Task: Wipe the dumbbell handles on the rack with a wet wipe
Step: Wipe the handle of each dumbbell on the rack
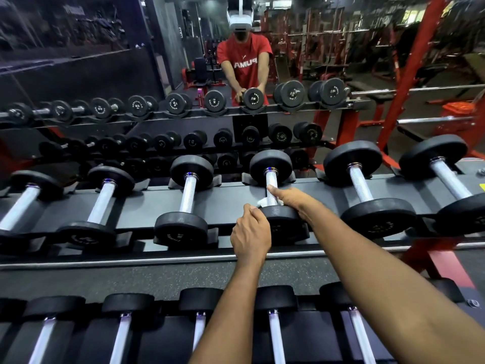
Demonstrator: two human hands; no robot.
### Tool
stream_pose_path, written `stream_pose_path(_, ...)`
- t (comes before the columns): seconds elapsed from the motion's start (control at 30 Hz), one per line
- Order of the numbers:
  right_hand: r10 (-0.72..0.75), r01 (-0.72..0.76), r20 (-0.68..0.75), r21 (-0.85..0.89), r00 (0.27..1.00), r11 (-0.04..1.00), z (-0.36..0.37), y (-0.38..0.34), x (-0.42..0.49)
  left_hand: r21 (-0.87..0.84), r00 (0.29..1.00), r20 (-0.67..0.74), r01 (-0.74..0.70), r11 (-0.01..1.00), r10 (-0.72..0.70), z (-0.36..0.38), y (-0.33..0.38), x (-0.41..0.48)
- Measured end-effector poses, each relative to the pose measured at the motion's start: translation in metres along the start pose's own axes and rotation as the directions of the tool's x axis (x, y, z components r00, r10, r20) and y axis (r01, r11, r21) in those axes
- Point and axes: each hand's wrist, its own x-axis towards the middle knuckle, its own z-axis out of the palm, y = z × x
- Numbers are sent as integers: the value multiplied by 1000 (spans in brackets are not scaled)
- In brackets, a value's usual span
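Head view: on the rack's grey upper shelf, the fourth dumbbell from the left has round matte black rubber heads and a knurled chrome handle. The right hand curls round the handle's near end, pressing a crumpled white wet wipe on it. The left hand grips the near head's rim, fingers curled.

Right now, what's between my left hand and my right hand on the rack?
Head view: a bunched bit of white wet wipe, against the handle, just above the near head.
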Motion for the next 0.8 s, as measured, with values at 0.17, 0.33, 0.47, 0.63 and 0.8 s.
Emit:
stream_pose_path(0.17, -51, 34, -154, -106, 987, 994, 0, 7, 9, 10, 1000, 14, 11, 1000, -11, -1, -1, -1)
stream_pose_path(0.33, -163, 163, 28, 17, 986, 986, -1, 4, 3, 26, 1000, 12, -2, 1000, 1, 0, 0, -1)
stream_pose_path(0.47, -275, 280, -62, 96, 959, 955, -1, 7, 6, 30, 1000, 4, -1, 1000, 0, 0, 0, -1)
stream_pose_path(0.63, -329, 322, -255, -71, 909, 944, -4, 11, 4, 44, 1000, 7, 17, 999, -17, 0, 4, -3)
stream_pose_path(0.8, -416, 345, -375, -242, 828, 907, -3, 3, -10, 25, 995, 82, 58, 998, -60, -7, 7, -4)
